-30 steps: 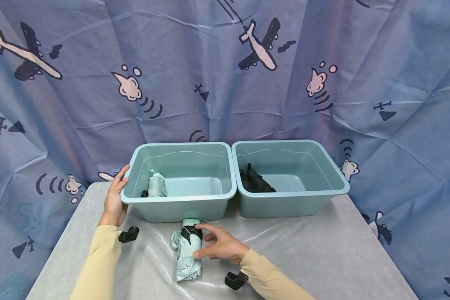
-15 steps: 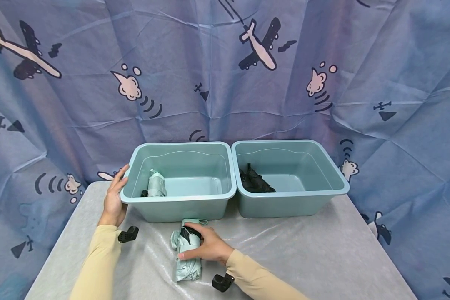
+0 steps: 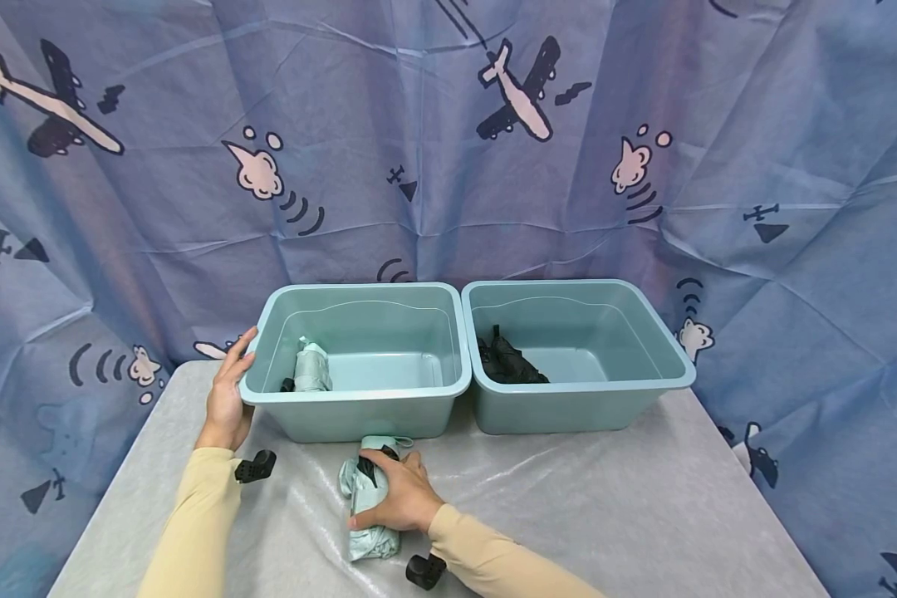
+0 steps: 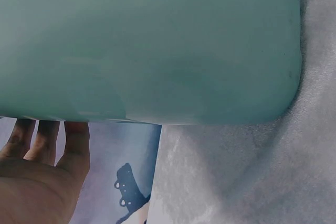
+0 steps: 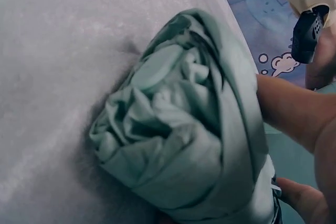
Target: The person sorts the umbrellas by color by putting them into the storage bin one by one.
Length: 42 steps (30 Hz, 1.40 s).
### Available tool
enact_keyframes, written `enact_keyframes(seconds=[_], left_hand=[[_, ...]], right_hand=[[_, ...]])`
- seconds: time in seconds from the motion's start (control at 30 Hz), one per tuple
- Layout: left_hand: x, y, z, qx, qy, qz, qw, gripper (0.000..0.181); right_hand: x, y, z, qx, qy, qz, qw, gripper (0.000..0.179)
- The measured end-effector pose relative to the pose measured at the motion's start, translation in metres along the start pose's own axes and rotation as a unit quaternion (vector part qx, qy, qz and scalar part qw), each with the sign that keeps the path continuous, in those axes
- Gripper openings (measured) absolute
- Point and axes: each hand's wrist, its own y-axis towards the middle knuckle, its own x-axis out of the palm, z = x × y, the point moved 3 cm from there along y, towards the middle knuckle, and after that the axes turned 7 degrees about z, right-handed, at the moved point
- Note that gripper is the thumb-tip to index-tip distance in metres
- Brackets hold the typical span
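A pale green folded umbrella (image 3: 370,498) with a black patch lies on the table in front of the left bin. Across it reaches my right hand (image 3: 399,494), thumb on the near part and fingers over the black patch, gripping it. Its gathered fabric end (image 5: 163,124) fills the right wrist view, thumb and fingers at its right side. My left hand (image 3: 227,407) rests with fairly straight fingers against the left side of the left green bin (image 3: 359,411). The left wrist view shows those fingers (image 4: 76,140) touching the bin's wall, their tips hidden.
Inside the left bin lies another pale green rolled bundle (image 3: 313,370) with a black end. The right bin (image 3: 561,411) stands close beside it, holding a black crumpled fabric bundle (image 3: 512,361). A grey cloth covers the table (image 3: 605,498); a blue printed curtain (image 3: 344,166) hangs behind.
My right hand has moved left over the umbrella, from beside it to a grip around it. The left hand stays at the bin, and the umbrella has barely shifted.
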Motion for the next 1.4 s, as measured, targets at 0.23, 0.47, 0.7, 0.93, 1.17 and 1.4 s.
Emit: enact_keyframes(seconds=[0.23,0.47,0.7,0.93,1.17,1.4], left_hand=[[0.001,0.0,0.0,-0.007,0.002,0.0,1.0,0.054],[0.0,0.0,0.0,-0.007,-0.001,0.0,1.0,0.053],[0.0,-0.001,-0.001,-0.008,0.0,0.001,1.0,0.054],[0.0,-0.001,-0.003,-0.01,0.001,0.005,0.9999,0.054],[-0.001,-0.001,-0.002,-0.004,0.002,0.002,1.0,0.054],[-0.002,-0.001,-0.003,0.003,-0.006,-0.002,1.0,0.053]], right_hand=[[0.005,0.002,-0.004,-0.009,-0.025,-0.002,0.9996,0.094],[0.008,0.005,-0.004,-0.003,-0.029,-0.012,0.9995,0.095],[0.006,0.007,-0.003,-0.013,-0.011,-0.011,0.9998,0.094],[0.002,0.003,0.0,-0.01,0.043,-0.021,0.9988,0.092],[-0.012,-0.008,-0.006,-0.03,0.092,-0.036,0.9947,0.093],[-0.031,-0.02,-0.023,-0.057,0.177,-0.047,0.9815,0.092]])
